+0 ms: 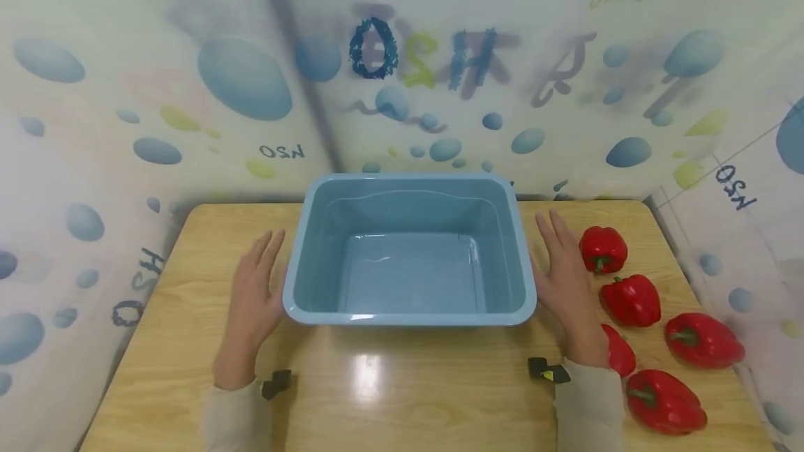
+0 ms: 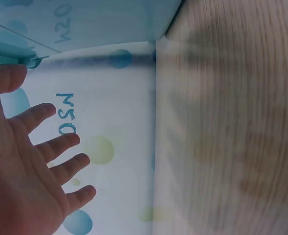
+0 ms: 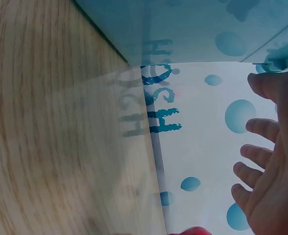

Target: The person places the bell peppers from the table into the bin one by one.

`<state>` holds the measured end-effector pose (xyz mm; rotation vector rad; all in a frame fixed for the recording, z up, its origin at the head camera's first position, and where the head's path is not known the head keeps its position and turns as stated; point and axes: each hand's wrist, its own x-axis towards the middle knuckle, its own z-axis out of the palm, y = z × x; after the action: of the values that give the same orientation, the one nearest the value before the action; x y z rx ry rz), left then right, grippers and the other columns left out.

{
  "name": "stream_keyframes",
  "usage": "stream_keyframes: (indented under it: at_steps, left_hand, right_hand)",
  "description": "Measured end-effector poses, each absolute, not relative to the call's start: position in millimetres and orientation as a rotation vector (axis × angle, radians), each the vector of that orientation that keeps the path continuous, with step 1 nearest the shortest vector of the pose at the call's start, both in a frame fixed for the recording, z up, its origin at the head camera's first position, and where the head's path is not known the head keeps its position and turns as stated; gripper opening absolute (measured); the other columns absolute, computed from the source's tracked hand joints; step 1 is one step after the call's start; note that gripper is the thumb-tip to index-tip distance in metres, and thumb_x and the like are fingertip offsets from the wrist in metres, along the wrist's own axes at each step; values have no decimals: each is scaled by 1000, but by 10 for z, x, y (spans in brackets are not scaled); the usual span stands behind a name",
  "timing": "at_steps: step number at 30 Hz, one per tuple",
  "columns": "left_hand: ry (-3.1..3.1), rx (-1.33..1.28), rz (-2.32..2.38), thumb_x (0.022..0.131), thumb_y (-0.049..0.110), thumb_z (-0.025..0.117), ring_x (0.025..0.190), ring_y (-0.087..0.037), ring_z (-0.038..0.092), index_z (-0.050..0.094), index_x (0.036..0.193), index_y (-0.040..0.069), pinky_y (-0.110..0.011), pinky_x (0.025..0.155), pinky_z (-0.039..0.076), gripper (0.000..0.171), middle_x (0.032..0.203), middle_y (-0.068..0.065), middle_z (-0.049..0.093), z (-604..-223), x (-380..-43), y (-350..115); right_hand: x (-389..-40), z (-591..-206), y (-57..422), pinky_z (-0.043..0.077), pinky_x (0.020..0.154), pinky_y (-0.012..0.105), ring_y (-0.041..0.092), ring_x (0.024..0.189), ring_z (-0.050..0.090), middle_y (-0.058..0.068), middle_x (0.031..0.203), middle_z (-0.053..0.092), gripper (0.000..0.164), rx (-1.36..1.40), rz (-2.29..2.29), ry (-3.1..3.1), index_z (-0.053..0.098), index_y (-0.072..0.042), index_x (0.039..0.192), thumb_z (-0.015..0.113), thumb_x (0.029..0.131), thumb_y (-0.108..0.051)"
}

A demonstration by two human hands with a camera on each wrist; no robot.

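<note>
A light blue plastic basin (image 1: 408, 321) stands on the table, its inside bare. My left hand (image 1: 252, 295) is beside its left wall, fingers spread and pointing away from me, thumb close to the rim. On the opposite side my right hand (image 1: 568, 291) mirrors it, with its thumb side right at the basin's wall. In the left wrist view the open palm (image 2: 24, 166) faces the basin's glossy side (image 2: 109, 22), fingers loosely extended. The right wrist view likewise has the hand (image 3: 276, 152) with extended fingers below the basin's side (image 3: 183, 29). Neither hand grips anything.
Several red bell peppers lie on the table's right side, including one at the back (image 1: 603, 248), one at the far right (image 1: 710, 342) and one in front (image 1: 667, 403). Another pepper (image 1: 618, 351) is partly behind my right wrist. A patterned wall covering (image 1: 402, 131) borders the wooden table (image 1: 427, 396).
</note>
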<state>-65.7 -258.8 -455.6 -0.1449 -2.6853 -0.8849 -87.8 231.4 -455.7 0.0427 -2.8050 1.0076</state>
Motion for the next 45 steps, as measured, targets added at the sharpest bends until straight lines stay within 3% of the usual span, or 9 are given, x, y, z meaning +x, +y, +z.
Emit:
stream_keyframes:
  at_steps: [9, 12, 16, 20, 23, 27, 31, 40, 45]
  left_hand:
    - [-2612, -155, -1262, 111, 17, 49, 156, -45, 38, 39, 165, 17, -69, 124, 33, 54, 170, -15, 40, -4560, -693, -2547]
    - [-2569, -153, -1445, 114, 20, 42, 155, -39, 42, 36, 166, 19, -39, 126, 40, 52, 171, -11, 39, -4548, -678, -2482]
    - [-2390, -149, -1817, 116, 26, 32, 152, -25, 47, 33, 167, 18, -10, 113, 41, 52, 170, -14, 38, -4465, -670, -2365]
    - [-2163, -171, -2121, 114, 28, 32, 148, -14, 48, 33, 166, 13, -14, 112, 45, 54, 170, -16, 36, -4338, -659, -2235]
    - [-2102, -236, -2189, 112, 25, 35, 146, -15, 49, 33, 166, 9, -19, 110, 51, 56, 170, -14, 35, -4254, -638, -2154]
    - [-2107, -297, -2146, 109, 16, 40, 141, -21, 55, 35, 164, 8, -24, 101, 58, 56, 166, -11, 42, -4169, -601, -2100]
    - [-2179, -272, -2013, 106, 5, 45, 140, -15, 58, 39, 164, 10, -20, 99, 58, 58, 165, -10, 46, -4123, -567, -2106]
    - [-2181, -386, -1877, 96, -15, 54, 146, -4, 49, 33, 164, 0, -13, 112, 46, 74, 170, -24, 33, -4157, -573, -2081]
    - [-2271, -250, -1792, 88, -20, 48, 146, -1, 46, 35, 165, 5, -10, 115, 40, 81, 170, -16, 38, -4130, -557, -2072]
  right_hand:
    - [-839, -4553, 2345, 37, 111, 83, 44, 163, 23, 6, 180, 16, 86, 69, 1085, -2778, 28, -27, 169, 75, 97, -32]
    - [-802, -4580, 2360, 39, 109, 82, 44, 162, 25, 8, 180, 17, 90, 78, 1111, -2752, 32, -24, 168, 80, 92, -26]
    - [-748, -4602, 2367, 38, 110, 82, 44, 161, 27, 9, 178, 22, 92, 78, 1158, -2720, 35, -25, 167, 84, 89, -24]
    - [-683, -4637, 2373, 39, 112, 81, 45, 159, 30, 12, 175, 28, 92, 55, 1214, -2689, 36, -24, 166, 84, 88, -21]
    - [-621, -4664, 2389, 41, 114, 74, 45, 155, 36, 17, 172, 33, 89, 58, 1253, -2658, 39, -17, 165, 84, 88, -14]
    - [-544, -4666, 2399, 44, 122, 33, 42, 151, 43, 17, 168, 39, 85, 79, 1324, -2622, 41, -15, 163, 82, 89, -10]
    - [-484, -4653, 2348, 33, 112, 3, 38, 149, 47, 17, 166, 42, 84, 115, 1400, -2593, 41, -18, 163, 81, 90, -8]
    - [-353, -4686, 2273, 31, 111, -1, 35, 150, 45, 15, 166, 43, 81, 103, 1472, -2605, 40, -24, 164, 78, 94, -7]
    - [-270, -4705, 2241, 33, 111, 0, 0, 148, 44, 12, 164, 45, 81, 99, 1453, -2608, 39, -27, 164, 76, 95, -5]
